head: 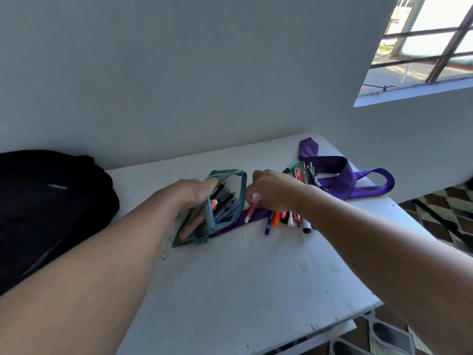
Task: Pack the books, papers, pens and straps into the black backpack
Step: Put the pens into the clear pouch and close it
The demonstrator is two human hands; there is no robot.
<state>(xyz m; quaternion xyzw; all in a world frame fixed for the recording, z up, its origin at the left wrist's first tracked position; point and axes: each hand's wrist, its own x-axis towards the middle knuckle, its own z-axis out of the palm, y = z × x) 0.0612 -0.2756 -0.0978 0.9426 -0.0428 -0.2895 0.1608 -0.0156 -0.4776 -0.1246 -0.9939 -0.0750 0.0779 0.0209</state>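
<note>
Head view shows the left hand (198, 192) gripping the near rim of a teal pencil pouch (217, 208) and holding its mouth wide, while the right hand (275, 192) pinches a pink pen (252, 207) just beside the opening, tip pointing down toward the desk (243, 278). The step in hand looks like feeding loose pens into the pouch before it goes into the bag. To do it well, the left grip should keep the rim pulled up and open, and the pen should go in lengthwise, alongside those already inside, so nothing jams across the mouth. The pink pen is slim, with a white end. Inside the pouch lie several dark pens and an orange marker. More loose pens (286, 221) lie in a heap under the right wrist, on top of a purple strap (343, 180) that runs beneath the pouch and loops off toward the far right of the desk. The black backpack (51, 201) sits at the left end of the desk, well apart from the pens; whether it is open cannot be told. No books or papers are visible
</note>
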